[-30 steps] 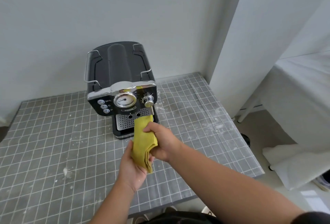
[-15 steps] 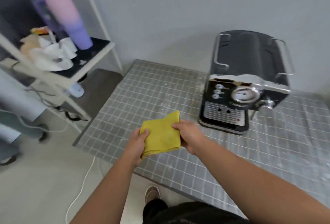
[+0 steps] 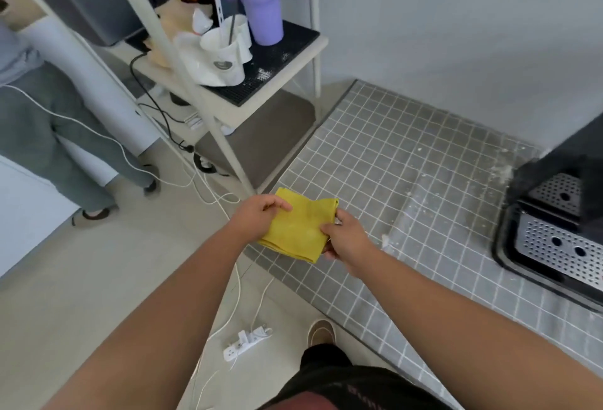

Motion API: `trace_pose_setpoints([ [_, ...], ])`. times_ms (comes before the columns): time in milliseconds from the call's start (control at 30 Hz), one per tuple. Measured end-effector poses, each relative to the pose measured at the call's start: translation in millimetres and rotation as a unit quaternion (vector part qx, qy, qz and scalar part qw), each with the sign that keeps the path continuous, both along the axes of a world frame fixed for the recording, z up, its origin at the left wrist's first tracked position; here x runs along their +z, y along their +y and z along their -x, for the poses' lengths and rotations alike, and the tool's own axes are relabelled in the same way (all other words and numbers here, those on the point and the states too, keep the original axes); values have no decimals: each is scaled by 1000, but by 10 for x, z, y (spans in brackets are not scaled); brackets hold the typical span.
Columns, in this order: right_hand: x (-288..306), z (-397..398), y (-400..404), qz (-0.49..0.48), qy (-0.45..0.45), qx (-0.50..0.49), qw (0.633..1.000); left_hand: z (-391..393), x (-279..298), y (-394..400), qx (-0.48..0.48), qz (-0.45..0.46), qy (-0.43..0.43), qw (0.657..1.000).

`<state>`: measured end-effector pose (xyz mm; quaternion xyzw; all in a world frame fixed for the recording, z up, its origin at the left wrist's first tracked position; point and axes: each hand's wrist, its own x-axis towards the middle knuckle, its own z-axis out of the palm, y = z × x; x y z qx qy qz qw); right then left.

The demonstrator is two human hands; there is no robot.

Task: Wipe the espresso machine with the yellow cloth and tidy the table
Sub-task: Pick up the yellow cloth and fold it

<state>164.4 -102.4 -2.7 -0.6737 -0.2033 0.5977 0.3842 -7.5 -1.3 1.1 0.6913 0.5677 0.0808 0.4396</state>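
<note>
I log both arms stretched forward, left hand (image 3: 261, 213) and right hand (image 3: 347, 240) each pinching a side of the folded yellow cloth (image 3: 300, 230) over the near-left corner of the tiled worktop (image 3: 408, 181), espresso machine (image 3: 554, 220) at right, a white cup (image 3: 223, 47) holding a stick on the shelf (image 3: 277, 83) beyond.

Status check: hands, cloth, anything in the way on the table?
Left hand and right hand both grip the folded yellow cloth over the table's corner. Espresso machine far right, untouched. White crumbs on the table.
</note>
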Motion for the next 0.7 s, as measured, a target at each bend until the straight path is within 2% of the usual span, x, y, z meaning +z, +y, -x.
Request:
trace_pose_setpoints([
  [133, -186, 237, 22, 10, 3, -21, 1000, 197, -231, 79, -43, -29, 17, 999],
  [300, -463, 395, -46, 64, -8, -23, 998, 386, -524, 67, -175, -92, 140, 970],
  [400, -495, 372, 5, 88, -48, -39, 994, 423, -570, 113, -215, -98, 139, 962],
  [467, -488, 330, 67, 100, -83, -55, 990, 365, -562, 174, -190, -84, 101, 973],
  [567, -479, 253, 158, 104, -122, -66, 985, 217, -512, 242, -63, -6, -3, 998],
  [700, -482, 149, 217, 90, -161, -65, 981, 137, -567, 330, 22, -8, -87, 996],
])
